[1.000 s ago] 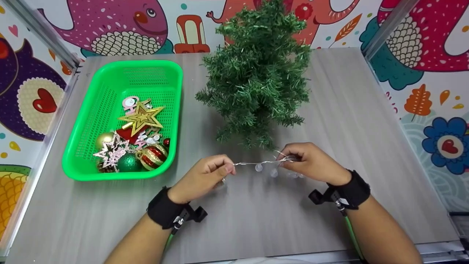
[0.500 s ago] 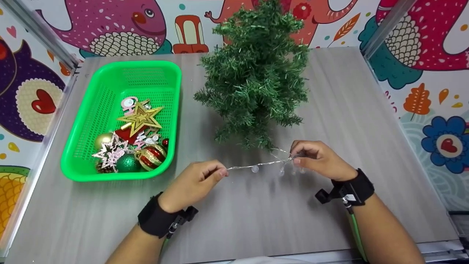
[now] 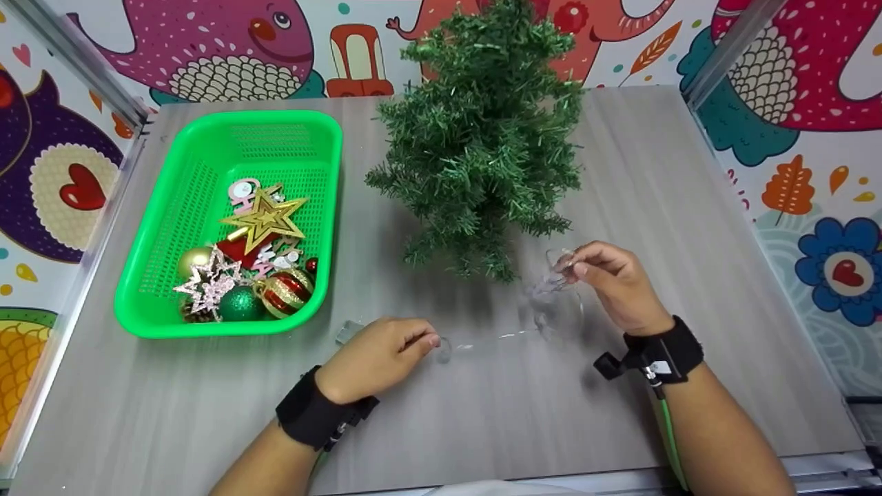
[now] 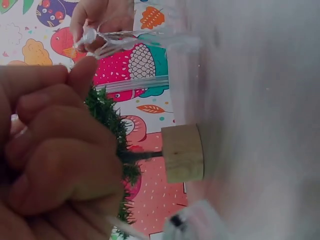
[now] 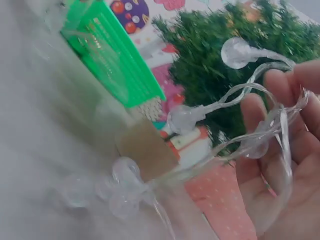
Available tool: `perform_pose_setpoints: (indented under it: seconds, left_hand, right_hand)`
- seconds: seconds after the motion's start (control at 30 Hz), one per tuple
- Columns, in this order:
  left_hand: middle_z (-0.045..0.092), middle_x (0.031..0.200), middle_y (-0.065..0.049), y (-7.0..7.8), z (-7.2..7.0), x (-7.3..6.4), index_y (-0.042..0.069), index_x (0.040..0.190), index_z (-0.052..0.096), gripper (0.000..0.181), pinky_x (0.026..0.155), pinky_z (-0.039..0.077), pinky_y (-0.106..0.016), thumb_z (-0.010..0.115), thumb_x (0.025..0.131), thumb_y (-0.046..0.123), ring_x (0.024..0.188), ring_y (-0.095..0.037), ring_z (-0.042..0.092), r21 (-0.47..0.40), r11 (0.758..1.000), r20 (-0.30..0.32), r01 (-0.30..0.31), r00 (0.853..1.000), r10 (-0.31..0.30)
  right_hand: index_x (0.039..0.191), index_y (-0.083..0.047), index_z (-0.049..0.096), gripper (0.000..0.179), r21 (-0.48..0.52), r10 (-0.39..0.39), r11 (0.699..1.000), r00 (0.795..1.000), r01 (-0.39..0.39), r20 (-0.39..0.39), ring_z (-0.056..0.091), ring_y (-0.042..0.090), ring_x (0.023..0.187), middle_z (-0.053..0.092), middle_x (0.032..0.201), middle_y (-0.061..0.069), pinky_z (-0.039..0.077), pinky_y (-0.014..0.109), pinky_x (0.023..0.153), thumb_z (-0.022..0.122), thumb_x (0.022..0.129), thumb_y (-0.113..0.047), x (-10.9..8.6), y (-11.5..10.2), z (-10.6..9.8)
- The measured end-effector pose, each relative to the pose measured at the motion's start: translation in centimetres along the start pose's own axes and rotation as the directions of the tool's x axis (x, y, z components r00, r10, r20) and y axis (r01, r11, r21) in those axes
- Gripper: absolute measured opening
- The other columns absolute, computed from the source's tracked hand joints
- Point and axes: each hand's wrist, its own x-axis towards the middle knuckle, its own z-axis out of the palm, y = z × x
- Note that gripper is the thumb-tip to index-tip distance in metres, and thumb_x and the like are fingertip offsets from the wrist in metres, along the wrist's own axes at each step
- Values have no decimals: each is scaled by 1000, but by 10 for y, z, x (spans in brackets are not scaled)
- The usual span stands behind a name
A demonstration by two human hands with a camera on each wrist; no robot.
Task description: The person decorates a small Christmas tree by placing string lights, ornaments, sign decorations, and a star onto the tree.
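Observation:
Between my hands hangs a string of fairy lights (image 3: 549,293), clear wire with round clear bulbs, partly blurred. My right hand (image 3: 615,286) holds a loose bunch of it just right of the tree's lower branches; loops and bulbs dangle below the fingers. My left hand (image 3: 377,359) pinches the wire between thumb and forefinger, the other fingers curled. Beside that hand lies a small clear box (image 3: 349,331), partly hidden by it. A small green artificial Christmas tree (image 3: 482,151) stands behind both hands; its round wooden base (image 4: 183,153) shows in the left wrist view.
At the left stands a green plastic basket (image 3: 129,303). It holds a gold star (image 3: 267,219), a striped bauble (image 3: 286,293), a green bauble (image 3: 241,304) and other ornaments. Printed panels and metal posts bound the grey table (image 3: 654,207) at the back and sides.
My right hand has lifted slightly away from me with the bunch of lights. My left hand has come slightly lower, the stretch of wire between them has slackened, and the clear box has appeared.

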Motion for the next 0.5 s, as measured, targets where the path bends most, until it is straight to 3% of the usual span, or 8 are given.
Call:
perform_pose_setpoints:
  seconds: [0.1, 0.2, 0.27, 0.37, 0.43, 0.5]
  left_hand:
    - [44, 72, 14, -1, -3, 0, 14, 96, 69, 21, 65, 40, -24, 57, 108, 26, 65, -3, 44, 30, 1000, -18, 3, 1000, -2]
    - [41, 70, 14, -2, -6, -1, 14, 93, 67, 22, 64, 40, -25, 57, 107, 26, 64, -3, 42, 58, 998, -43, 18, 999, -16]
    - [40, 69, 14, -4, -8, -3, 14, 92, 66, 21, 64, 39, -25, 58, 107, 26, 64, -4, 43, 69, 997, -62, 33, 998, -28]
    - [39, 69, 13, -7, -13, -9, 14, 92, 66, 20, 64, 38, -24, 59, 107, 25, 64, -5, 42, 72, 996, -85, 53, 995, -47]
    - [38, 68, 12, -10, -17, -15, 14, 91, 66, 20, 62, 37, -23, 60, 107, 25, 63, -5, 41, 66, 995, -93, 73, 993, -67]
    - [37, 66, 12, -13, -22, -22, 15, 91, 66, 19, 62, 36, -23, 61, 106, 25, 61, -4, 40, 56, 994, -101, 95, 991, -89]
  right_hand:
    - [103, 4, 71, 23, -62, -9, 998, 993, 2, -115, 73, 15, 85, 78, 96, 8, 60, 26, 79, 51, 99, 14, -1, -7, -6]
    - [103, 8, 70, 13, -236, -29, 971, 965, -35, -261, 68, 14, 76, 74, 86, 5, 58, 23, 71, 58, 100, 8, -3, -15, -11]
    - [103, 8, 72, 11, -402, -56, 911, 939, -92, -341, 63, 12, 70, 70, 80, 2, 53, 21, 65, 63, 99, 2, -4, -19, -15]
    - [105, 4, 75, 12, -611, -103, 773, 916, -172, -389, 55, 11, 66, 67, 79, 0, 45, 20, 58, 69, 98, -4, -7, -25, -24]
    - [107, 0, 77, 13, -685, -111, 698, 913, -210, -393, 53, 10, 67, 67, 81, -3, 43, 19, 57, 70, 99, -7, -10, -28, -34]
    - [111, -3, 77, 16, -713, -97, 658, 911, -243, -400, 53, 10, 68, 66, 82, -4, 42, 20, 56, 70, 100, -12, -15, -32, -45]
